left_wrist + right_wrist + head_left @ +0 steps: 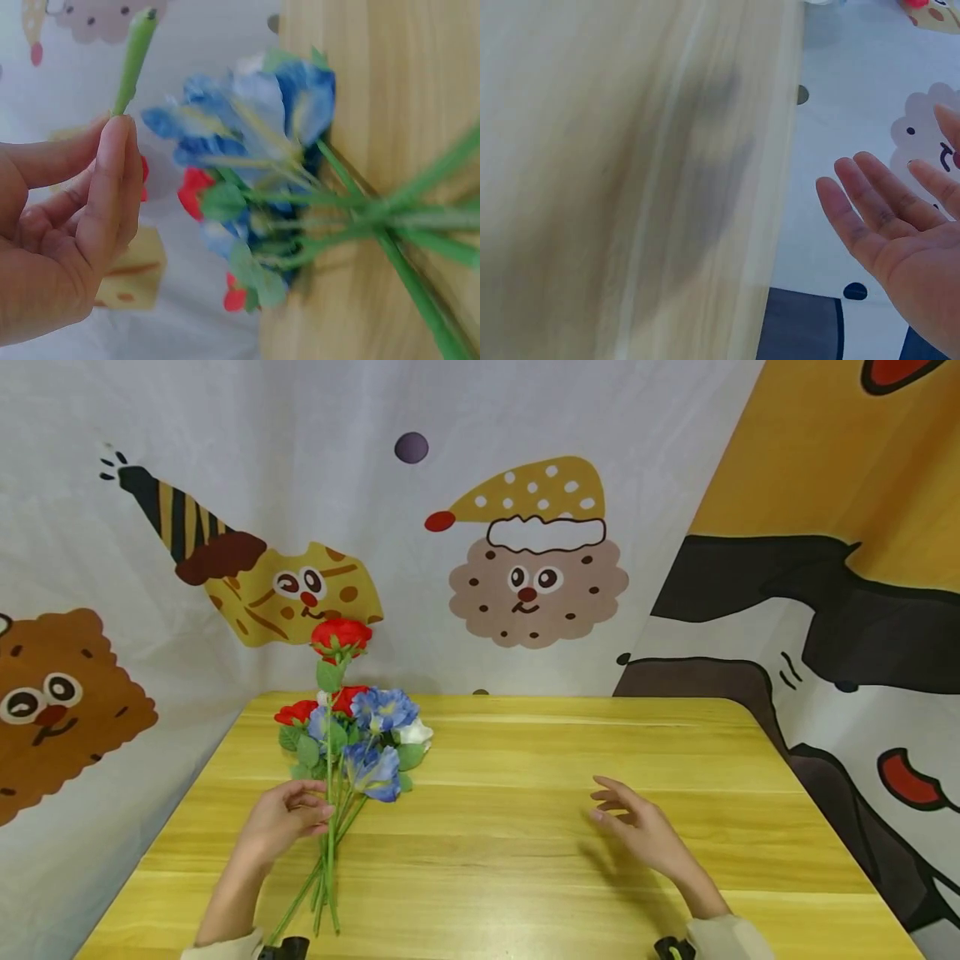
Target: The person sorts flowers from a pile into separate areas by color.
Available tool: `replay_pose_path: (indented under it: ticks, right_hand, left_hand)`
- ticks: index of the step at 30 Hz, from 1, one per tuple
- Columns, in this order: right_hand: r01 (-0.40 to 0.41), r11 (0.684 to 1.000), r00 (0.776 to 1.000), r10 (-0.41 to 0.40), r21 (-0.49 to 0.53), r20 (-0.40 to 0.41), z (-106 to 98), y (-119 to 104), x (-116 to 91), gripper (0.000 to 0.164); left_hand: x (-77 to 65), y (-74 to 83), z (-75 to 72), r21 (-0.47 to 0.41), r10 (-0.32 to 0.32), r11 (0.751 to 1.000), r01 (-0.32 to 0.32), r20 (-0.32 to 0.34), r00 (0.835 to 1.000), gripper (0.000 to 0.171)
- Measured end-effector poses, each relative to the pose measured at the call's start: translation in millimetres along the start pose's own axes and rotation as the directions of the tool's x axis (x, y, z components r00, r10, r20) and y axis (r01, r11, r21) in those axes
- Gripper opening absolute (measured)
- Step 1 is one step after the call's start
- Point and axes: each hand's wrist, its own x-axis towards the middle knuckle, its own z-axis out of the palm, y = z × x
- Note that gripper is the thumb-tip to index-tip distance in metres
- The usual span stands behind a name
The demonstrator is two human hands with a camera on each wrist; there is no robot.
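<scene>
My left hand (281, 822) pinches the green stem of a red artificial rose (341, 637) between thumb and fingers. The rose stands upright above the other flowers. In the left wrist view the cut end of its stem (135, 64) pokes out past the fingertips. Behind and beside that hand lies a bunch of artificial flowers on the table: blue blooms (384, 710), red roses (296, 712) and a white flower (415, 734), their stems (303, 893) crossing toward the front. Over the right part of the table, my right hand (637, 831) hovers with relaxed fingers, holding nothing.
The wooden table (510, 827) has its back edge against a hanging cloth (420, 610) printed with cartoon biscuits and cheese. A shadow (712, 180) of the right hand falls on the tabletop.
</scene>
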Motion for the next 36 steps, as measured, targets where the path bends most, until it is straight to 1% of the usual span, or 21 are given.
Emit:
replay_pose_path:
  ticks: [4,9,13,15,19,22,24,28,32,36]
  right_hand:
    - [0.009,0.997,1.0,-0.009,0.077,0.004,3,-4,5,0.046]
    - [-0.001,0.989,0.999,-0.006,0.147,0.051,9,-13,11,0.045]
    - [-0.027,0.981,0.995,0.008,0.192,0.098,16,-21,15,0.044]
    - [-0.038,0.976,0.993,0.012,0.215,0.121,19,-25,17,0.043]
    - [-0.041,0.963,0.989,0.001,0.267,0.15,24,-29,20,0.042]
    - [-0.03,0.951,0.987,-0.021,0.306,0.162,27,-31,21,0.041]
    - [-0.032,0.944,0.986,-0.025,0.329,0.166,29,-32,21,0.041]
    - [-0.037,0.939,0.985,-0.023,0.342,0.169,31,-33,19,0.041]
    - [-0.034,0.929,0.984,-0.034,0.368,0.176,34,-35,19,0.04]
    - [-0.018,0.916,0.982,-0.059,0.401,0.178,39,-36,21,0.038]
  left_hand:
    - [0.8,10.3,13.9,0.007,0.015,1.0,-0.016,0.019,1.0,0.036]
    - [1.7,19.2,34.8,0.013,0.035,0.999,-0.036,0.034,0.999,0.032]
    - [2.8,22.9,54.2,-0.001,0.065,0.998,-0.065,0.069,0.995,0.028]
    - [3.8,23.4,64.4,-0.021,0.092,0.996,-0.09,0.104,0.99,0.028]
    - [5.6,23.7,86.3,-0.052,0.161,0.987,-0.154,0.171,0.972,0.029]
    - [6.7,24.1,102.3,-0.081,0.187,0.982,-0.173,0.215,0.959,0.029]
    - [6.9,24.4,112.1,-0.106,0.189,0.98,-0.167,0.244,0.951,0.029]
    - [7.2,25.1,129.5,-0.147,0.189,0.978,-0.15,0.296,0.936,0.027]
    - [7.3,25.6,144.5,-0.175,0.186,0.976,-0.132,0.34,0.922,0.026]
    - [6.9,25.5,157.8,-0.202,0.197,0.971,-0.127,0.378,0.905,0.026]
